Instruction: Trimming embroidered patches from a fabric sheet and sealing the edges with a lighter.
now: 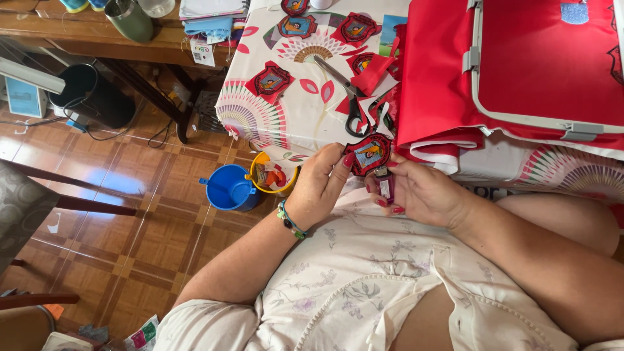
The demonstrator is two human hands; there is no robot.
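Red embroidered patch (pixel 368 154) at centre frame, just below the worktop (pixel 292 110) edge, pinched at its left rim by left hand (pixel 320 184), right hand (pixel 416 192) clamped on what looks like a small lighter (pixel 385 186) beneath it, black-handled scissors (pixel 350 97) and further patches (pixel 269 80) above, blue cup (pixel 227 188) on the floor left.

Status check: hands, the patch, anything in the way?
Left hand pinching red shield patch. Right hand gripping small lighter just under it. Scissors on table beyond, clear.

A red shield-shaped embroidered patch (pixel 368 154) is held upright at the table edge, above a small purple lighter (pixel 385 187).
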